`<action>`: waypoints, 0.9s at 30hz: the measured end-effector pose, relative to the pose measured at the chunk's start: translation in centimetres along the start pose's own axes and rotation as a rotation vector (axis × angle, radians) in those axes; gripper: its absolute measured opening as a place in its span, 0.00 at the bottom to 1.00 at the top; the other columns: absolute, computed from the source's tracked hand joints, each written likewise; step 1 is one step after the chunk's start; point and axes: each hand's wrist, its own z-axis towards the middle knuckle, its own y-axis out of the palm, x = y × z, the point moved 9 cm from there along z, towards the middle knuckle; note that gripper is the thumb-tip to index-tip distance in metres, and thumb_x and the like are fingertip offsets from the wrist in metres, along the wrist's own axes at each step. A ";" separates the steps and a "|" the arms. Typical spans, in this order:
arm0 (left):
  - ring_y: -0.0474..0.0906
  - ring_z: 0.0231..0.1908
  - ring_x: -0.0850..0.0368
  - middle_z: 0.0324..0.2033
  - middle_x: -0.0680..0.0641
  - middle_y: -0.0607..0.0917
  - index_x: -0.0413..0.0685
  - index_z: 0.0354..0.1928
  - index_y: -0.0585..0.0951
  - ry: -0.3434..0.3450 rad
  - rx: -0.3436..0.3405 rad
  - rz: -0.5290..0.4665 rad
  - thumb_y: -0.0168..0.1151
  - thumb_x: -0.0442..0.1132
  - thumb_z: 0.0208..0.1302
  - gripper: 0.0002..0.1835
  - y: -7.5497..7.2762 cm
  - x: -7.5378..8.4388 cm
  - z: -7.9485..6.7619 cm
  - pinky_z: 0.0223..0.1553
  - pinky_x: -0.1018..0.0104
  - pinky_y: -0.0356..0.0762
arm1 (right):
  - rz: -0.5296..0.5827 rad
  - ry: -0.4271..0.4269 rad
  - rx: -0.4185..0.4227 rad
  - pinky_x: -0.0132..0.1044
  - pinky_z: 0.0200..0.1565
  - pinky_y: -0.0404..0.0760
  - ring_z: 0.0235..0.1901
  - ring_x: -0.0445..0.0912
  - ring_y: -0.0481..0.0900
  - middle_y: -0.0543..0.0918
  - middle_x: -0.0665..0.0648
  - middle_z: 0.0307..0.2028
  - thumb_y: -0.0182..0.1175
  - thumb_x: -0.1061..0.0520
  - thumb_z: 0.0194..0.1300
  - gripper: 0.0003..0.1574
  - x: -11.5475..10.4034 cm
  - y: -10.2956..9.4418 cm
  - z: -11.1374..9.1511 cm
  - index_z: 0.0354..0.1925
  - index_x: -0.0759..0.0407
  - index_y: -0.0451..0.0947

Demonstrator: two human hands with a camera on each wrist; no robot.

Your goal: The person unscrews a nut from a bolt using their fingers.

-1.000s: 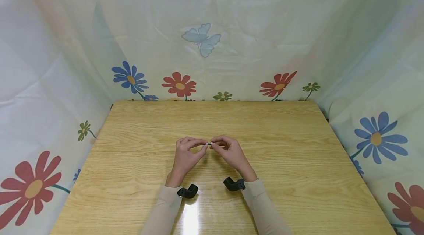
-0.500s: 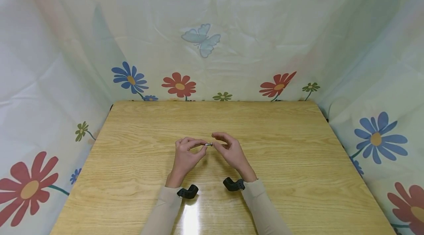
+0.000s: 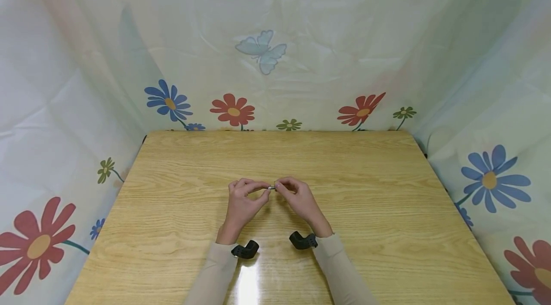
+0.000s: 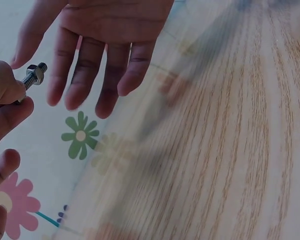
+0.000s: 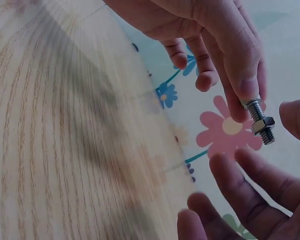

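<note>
A small silver bolt (image 5: 254, 110) with a hex nut (image 5: 263, 124) partway along its thread is held up over the table. My left hand (image 3: 244, 204) pinches the bolt's head end between thumb and index finger, hiding the head; the threaded tip points toward the right hand. My right hand (image 3: 300, 200) is at the nut end. In both wrist views its thumb (image 5: 296, 120) and index finger (image 5: 242, 192) stand apart on either side of the nut, other fingers loosely spread. From the head view its fingertips overlap the bolt's end.
A wood-grain table (image 3: 366, 176) lies under both hands. Flower-printed cloth (image 3: 275, 47) hangs along the back and both sides. A black wrist camera (image 3: 245, 250) sits on the left wrist, another black wrist camera (image 3: 303, 240) on the right.
The right hand's thumb and index finger first met at the bolt's end, then spread apart, and now lie close around it again. The left hand holds the bolt in the same place.
</note>
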 end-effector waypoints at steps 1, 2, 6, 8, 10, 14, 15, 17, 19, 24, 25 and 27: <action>0.78 0.36 0.56 0.33 0.51 0.93 0.50 0.37 0.92 -0.003 -0.003 -0.001 0.77 0.34 0.57 0.07 0.1 0.0 0.0 0.53 0.48 0.60 | -0.003 -0.002 0.003 0.50 0.52 0.83 0.50 0.54 0.85 0.88 0.58 0.47 0.59 0.44 0.77 0.22 0.0 0.0 0.0 0.53 0.59 0.85; 0.78 0.35 0.57 0.33 0.51 0.93 0.50 0.37 0.92 0.001 -0.003 0.002 0.77 0.34 0.56 0.07 0.1 0.0 0.0 0.53 0.48 0.60 | -0.001 -0.003 0.003 0.48 0.50 0.83 0.49 0.54 0.85 0.88 0.58 0.46 0.59 0.44 0.77 0.20 0.0 0.0 0.0 0.51 0.58 0.86; 0.77 0.35 0.57 0.33 0.52 0.93 0.52 0.37 0.92 -0.003 -0.004 0.009 0.77 0.34 0.56 0.07 0.2 -0.2 -0.1 0.53 0.48 0.60 | 0.002 -0.018 -0.004 0.42 0.44 0.81 0.45 0.58 0.85 0.88 0.61 0.41 0.59 0.44 0.77 0.19 0.0 0.2 0.0 0.47 0.56 0.87; 0.77 0.35 0.57 0.33 0.52 0.93 0.52 0.37 0.92 -0.001 -0.004 0.013 0.77 0.34 0.56 0.07 0.2 -0.2 -0.1 0.52 0.48 0.60 | 0.003 -0.027 -0.011 0.41 0.43 0.81 0.44 0.59 0.85 0.88 0.62 0.40 0.59 0.44 0.77 0.19 0.0 0.3 0.0 0.47 0.56 0.87; 0.77 0.36 0.57 0.34 0.52 0.93 0.52 0.38 0.92 -0.010 -0.009 0.010 0.77 0.35 0.57 0.07 0.3 -0.2 -0.2 0.53 0.48 0.60 | 0.013 -0.043 -0.019 0.41 0.43 0.82 0.44 0.59 0.86 0.88 0.63 0.41 0.59 0.45 0.77 0.19 -0.2 0.3 -0.1 0.48 0.57 0.86; 0.77 0.36 0.57 0.33 0.52 0.93 0.52 0.38 0.92 -0.010 -0.011 0.012 0.77 0.35 0.57 0.07 0.2 -0.2 -0.2 0.53 0.48 0.60 | 0.038 -0.073 -0.028 0.44 0.48 0.85 0.46 0.58 0.86 0.87 0.65 0.43 0.62 0.50 0.75 0.16 -0.7 0.3 -0.2 0.50 0.60 0.85; 0.77 0.36 0.57 0.33 0.52 0.93 0.52 0.38 0.92 -0.013 -0.011 0.012 0.77 0.35 0.57 0.07 0.2 -0.2 -0.1 0.53 0.48 0.60 | 0.046 -0.078 -0.032 0.45 0.49 0.85 0.46 0.57 0.86 0.87 0.64 0.44 0.62 0.52 0.75 0.15 -0.8 0.2 -0.3 0.51 0.60 0.84; 0.77 0.36 0.57 0.33 0.52 0.93 0.51 0.38 0.92 -0.015 -0.011 0.015 0.77 0.35 0.57 0.07 0.2 -0.2 -0.1 0.53 0.48 0.60 | 0.049 -0.081 -0.036 0.46 0.52 0.85 0.47 0.54 0.85 0.87 0.62 0.45 0.63 0.54 0.74 0.14 -0.9 0.2 -0.3 0.52 0.60 0.84; 0.77 0.35 0.57 0.33 0.51 0.93 0.51 0.38 0.92 -0.020 -0.012 0.017 0.77 0.35 0.57 0.06 0.1 -0.3 -0.1 0.53 0.49 0.60 | 0.045 -0.088 -0.040 0.46 0.53 0.85 0.49 0.51 0.84 0.86 0.59 0.47 0.63 0.54 0.74 0.14 -0.9 0.2 -0.3 0.53 0.60 0.83; 0.77 0.35 0.57 0.33 0.51 0.93 0.50 0.37 0.92 -0.024 -0.013 0.024 0.77 0.35 0.57 0.06 0.1 -0.5 -0.1 0.52 0.51 0.59 | 0.052 -0.123 -0.046 0.42 0.53 0.84 0.53 0.52 0.82 0.85 0.59 0.51 0.63 0.55 0.74 0.11 -1.2 0.1 -0.3 0.50 0.59 0.84; 0.77 0.35 0.57 0.33 0.51 0.93 0.50 0.37 0.92 -0.021 -0.012 0.026 0.77 0.35 0.57 0.06 0.1 -0.5 -0.1 0.52 0.51 0.60 | 0.061 -0.137 -0.049 0.40 0.53 0.84 0.54 0.54 0.82 0.85 0.60 0.52 0.62 0.56 0.75 0.11 -1.3 0.1 -0.3 0.50 0.60 0.84; 0.77 0.35 0.56 0.33 0.51 0.93 0.50 0.37 0.92 -0.028 -0.016 0.028 0.77 0.35 0.57 0.06 0.2 -0.6 -0.1 0.52 0.52 0.59 | 0.085 -0.161 -0.053 0.37 0.52 0.83 0.55 0.58 0.81 0.84 0.62 0.53 0.62 0.56 0.75 0.11 -1.7 0.0 -0.4 0.49 0.61 0.84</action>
